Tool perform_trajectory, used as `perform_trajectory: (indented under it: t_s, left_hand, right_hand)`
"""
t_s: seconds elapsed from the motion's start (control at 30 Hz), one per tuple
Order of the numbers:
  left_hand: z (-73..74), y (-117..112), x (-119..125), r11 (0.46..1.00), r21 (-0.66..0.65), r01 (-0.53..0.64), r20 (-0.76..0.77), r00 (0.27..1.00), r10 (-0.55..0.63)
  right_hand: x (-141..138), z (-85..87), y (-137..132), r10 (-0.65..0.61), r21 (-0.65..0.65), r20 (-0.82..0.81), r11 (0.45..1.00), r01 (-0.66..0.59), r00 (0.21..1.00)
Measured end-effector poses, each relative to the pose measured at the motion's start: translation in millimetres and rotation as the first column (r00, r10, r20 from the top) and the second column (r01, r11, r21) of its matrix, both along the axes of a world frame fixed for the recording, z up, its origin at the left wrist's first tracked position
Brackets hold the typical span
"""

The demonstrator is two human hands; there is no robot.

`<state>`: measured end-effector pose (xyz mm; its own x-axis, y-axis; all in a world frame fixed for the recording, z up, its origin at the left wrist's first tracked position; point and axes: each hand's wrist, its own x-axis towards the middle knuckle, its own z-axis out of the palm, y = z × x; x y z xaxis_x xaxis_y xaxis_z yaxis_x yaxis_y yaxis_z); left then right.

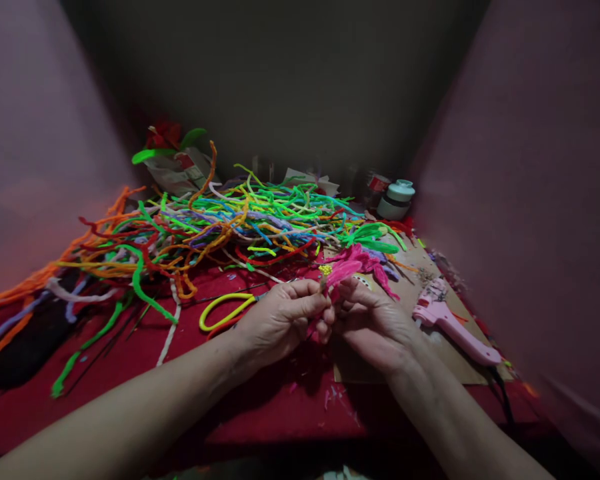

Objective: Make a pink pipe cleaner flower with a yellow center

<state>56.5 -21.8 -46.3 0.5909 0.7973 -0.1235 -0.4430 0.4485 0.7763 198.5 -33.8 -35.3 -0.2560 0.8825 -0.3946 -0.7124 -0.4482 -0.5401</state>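
Both hands meet over the front of the table, pinching a pink fuzzy pipe-cleaner flower (344, 270) with a yellow beaded centre (325, 270). My left hand (287, 317) is closed at the flower's base, thumb against the fingers. On the other side, my right hand (375, 320) grips a pink petal between thumb and fingers. Some pink fuzz shows below the fingertips; the rest of the flower is hidden by them. Further pink petals (380, 273) lie just behind my right hand. Yellow-handled scissors (220, 312) rest beside my left wrist, partly covered.
A large heap of multicoloured pipe cleaners (260, 220) spreads across the red cloth (260, 413). To the right, a pink glue gun (455, 330) lies on a cardboard sheet (380, 373), its cord trailing frontward. A lidded jar (396, 200) and a white bag (175, 175) stand behind.
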Motion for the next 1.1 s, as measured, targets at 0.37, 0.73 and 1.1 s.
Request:
perform_trajectory:
  t_s: [0.37,0.73,1.1]
  left_hand:
    - [0.9,2.5,-2.9,0.996,-0.048,-0.079,-0.039,0.996,0.077]
    - [12.3,7.4,-6.7,0.979,-0.037,-0.202,0.032,0.979,0.203]
    - [9.2,11.4,-10.3,0.978,-0.032,-0.204,0.081,0.975,0.206]
  right_hand:
    - [10.2,-6.3,-10.3,-0.161,0.120,0.154,0.982,0.144,0.975]
    - [131.0,-26.2,-43.9,-0.493,0.392,0.612,0.868,-0.305,-0.618]
    - [141.8,-48.8,-43.7,-0.403,0.288,0.526,0.913,-0.289,-0.749]
